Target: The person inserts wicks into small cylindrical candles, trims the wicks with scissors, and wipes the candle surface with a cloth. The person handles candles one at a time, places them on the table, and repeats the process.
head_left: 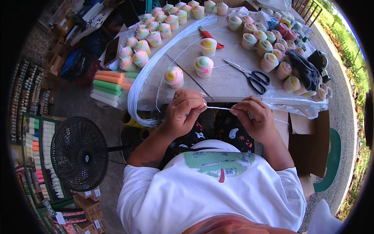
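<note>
A short length of white wick cord is stretched level between my two hands, just off the table's near edge. My left hand pinches one end between thumb and fingertips. At the other end my right hand has its thumb and fingers closed on the same cord. Three pastel swirled cup-shaped candles stand beyond them: one near my left hand, one in the middle and one farther back. A thin dark rod lies among them. A curved bundle of white wicks hangs over the edge beside my left arm.
Dark-handled scissors and a red-handled tool lie on the table. Groups of candles stand at the back left and right, with a dark cloth. Coloured sticks and a black fan are left.
</note>
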`<state>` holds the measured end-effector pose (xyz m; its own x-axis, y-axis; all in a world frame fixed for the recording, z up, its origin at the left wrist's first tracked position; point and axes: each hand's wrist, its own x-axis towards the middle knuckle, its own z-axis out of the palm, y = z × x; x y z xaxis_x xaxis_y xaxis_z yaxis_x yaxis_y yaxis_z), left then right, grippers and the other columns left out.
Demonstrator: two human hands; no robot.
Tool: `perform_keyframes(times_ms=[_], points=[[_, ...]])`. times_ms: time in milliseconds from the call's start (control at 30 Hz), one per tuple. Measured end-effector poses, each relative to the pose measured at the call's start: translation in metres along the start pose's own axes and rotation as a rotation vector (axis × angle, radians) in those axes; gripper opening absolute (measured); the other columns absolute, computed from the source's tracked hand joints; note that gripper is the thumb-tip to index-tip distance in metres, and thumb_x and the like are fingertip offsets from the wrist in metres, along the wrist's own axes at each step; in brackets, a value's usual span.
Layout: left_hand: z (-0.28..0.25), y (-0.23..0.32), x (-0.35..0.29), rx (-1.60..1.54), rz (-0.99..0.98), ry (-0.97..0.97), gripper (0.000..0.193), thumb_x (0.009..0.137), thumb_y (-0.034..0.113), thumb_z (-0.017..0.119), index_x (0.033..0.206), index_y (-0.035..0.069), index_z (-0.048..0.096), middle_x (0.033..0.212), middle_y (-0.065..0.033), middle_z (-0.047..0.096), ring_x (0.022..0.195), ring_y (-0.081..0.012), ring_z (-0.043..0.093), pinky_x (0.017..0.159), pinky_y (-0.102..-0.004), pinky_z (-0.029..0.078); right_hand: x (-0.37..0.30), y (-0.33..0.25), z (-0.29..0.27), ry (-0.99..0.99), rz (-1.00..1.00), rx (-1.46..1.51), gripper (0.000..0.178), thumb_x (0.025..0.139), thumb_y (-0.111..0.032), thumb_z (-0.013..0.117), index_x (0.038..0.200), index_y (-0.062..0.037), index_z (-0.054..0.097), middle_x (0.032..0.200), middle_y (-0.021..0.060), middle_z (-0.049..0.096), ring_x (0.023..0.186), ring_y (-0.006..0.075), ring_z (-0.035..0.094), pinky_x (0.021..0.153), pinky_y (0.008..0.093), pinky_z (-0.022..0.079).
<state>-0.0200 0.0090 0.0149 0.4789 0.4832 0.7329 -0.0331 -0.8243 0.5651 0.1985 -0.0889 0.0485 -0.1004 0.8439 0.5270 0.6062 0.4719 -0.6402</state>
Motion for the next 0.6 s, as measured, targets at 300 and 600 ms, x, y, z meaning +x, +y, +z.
perform_keyframes(times_ms=[300,600], points=[[-0.02,-0.044,-0.001,0.555,-0.197,0.09,0.09,0.07,0.023,0.082,0.136,-0.005,0.027,0.14,-0.0321,0.029,0.13,-0.0411,0.036,0.109,-0.0505,0.027,0.002,-0.001,-0.002,0.059,0.042,0.004,0.011,0.079,0.0,0.07,0.087,-0.0017,0.063,0.078,0.0085,0.061,0.066,0.0204,0.063,0.058,0.0284,0.051],[-0.015,-0.044,0.014,-1.223,-0.828,0.45,0.047,0.094,0.036,0.054,0.123,0.0,0.048,0.113,-0.0208,0.059,0.107,-0.0283,0.061,0.091,-0.0378,0.052,0.005,-0.009,-0.001,0.186,-0.062,-0.091,0.013,0.076,0.0,0.072,0.086,-0.0026,0.064,0.076,0.0079,0.061,0.064,0.0192,0.061,0.056,0.0289,0.049]])
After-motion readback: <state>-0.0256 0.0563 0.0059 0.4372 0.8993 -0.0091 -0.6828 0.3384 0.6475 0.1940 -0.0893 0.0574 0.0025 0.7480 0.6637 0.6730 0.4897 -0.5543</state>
